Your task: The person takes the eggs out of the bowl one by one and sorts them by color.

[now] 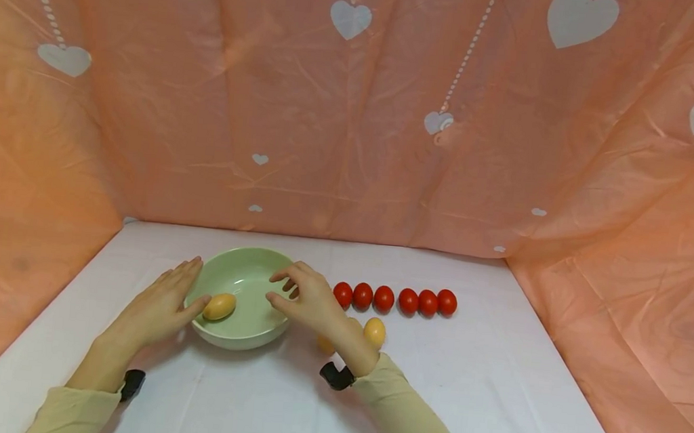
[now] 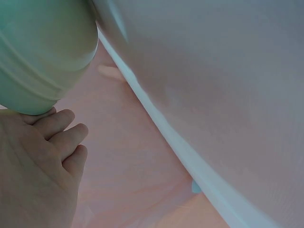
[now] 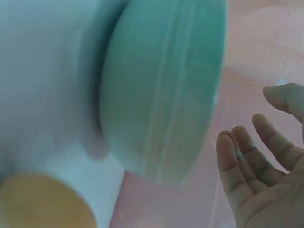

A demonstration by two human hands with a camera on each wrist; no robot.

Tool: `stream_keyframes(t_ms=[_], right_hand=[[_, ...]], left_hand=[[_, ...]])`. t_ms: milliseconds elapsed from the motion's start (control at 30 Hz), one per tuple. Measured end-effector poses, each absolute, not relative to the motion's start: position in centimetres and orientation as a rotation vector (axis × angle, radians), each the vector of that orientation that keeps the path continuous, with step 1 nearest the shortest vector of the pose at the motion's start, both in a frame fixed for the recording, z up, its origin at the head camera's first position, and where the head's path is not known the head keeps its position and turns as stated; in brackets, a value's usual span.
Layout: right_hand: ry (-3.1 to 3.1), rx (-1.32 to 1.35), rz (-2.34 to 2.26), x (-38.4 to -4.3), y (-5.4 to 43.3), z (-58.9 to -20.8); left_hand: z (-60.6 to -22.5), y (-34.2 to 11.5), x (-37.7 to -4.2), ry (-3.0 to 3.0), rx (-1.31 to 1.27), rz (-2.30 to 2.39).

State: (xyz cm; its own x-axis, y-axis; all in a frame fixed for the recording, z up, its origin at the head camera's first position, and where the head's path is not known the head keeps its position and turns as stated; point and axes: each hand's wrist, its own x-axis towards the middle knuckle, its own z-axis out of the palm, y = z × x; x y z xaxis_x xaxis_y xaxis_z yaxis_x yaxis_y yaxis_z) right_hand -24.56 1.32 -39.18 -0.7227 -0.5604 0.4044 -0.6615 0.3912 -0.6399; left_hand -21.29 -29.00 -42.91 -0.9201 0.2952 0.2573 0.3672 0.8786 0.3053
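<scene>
A light green bowl (image 1: 239,338) stands on the white-covered table, with one yellow egg-shaped piece (image 1: 219,306) inside at its left. My left hand (image 1: 159,307) lies along the left of the bowl, fingers extended and thumb over the rim beside the yellow piece. In the left wrist view, the fingertips (image 2: 66,116) are right at the bowl's outside. Above the bowl's right side, my right hand (image 1: 310,298) has its fingers spread and slightly bent, thumb apart, holding nothing. The right wrist view shows that same bare palm (image 3: 266,190) beside the bowl.
Several red oval tomatoes (image 1: 384,299) form a row right of the bowl. Nearer, a yellow egg-shaped piece (image 1: 374,332) lies beside others partly hidden by my right forearm. An orange curtain (image 1: 340,141) with heart shapes encloses the table's back and sides.
</scene>
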Motion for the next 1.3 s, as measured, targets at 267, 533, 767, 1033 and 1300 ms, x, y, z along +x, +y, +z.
stream_keyframes(t_ms=[267,533,767,1033,1300], right_hand=[[-2.626,1.121,1.172,-24.8,-1.7,-40.0],[-2.703,1.160,0.964,-25.4,-4.3,-40.0],[-2.801,1.189,0.843,-26.1,-5.8,-40.1],[-2.851,1.246,0.743,-26.5,-7.3,-40.4],[-2.892,1.243,0.672,-26.7,-8.0,-41.3]], left_hand=[[-42.8,-29.1,-21.3,-2.857,-0.493,-0.525],[-42.7,-29.4,-21.2,-2.850,-0.502,-0.530],[-43.0,-29.5,-21.4,-2.814,-0.519,-0.520],[-42.9,-29.4,-21.3,-2.848,-0.491,-0.550],[-42.9,-29.2,-21.2,-2.858,-0.498,-0.532]])
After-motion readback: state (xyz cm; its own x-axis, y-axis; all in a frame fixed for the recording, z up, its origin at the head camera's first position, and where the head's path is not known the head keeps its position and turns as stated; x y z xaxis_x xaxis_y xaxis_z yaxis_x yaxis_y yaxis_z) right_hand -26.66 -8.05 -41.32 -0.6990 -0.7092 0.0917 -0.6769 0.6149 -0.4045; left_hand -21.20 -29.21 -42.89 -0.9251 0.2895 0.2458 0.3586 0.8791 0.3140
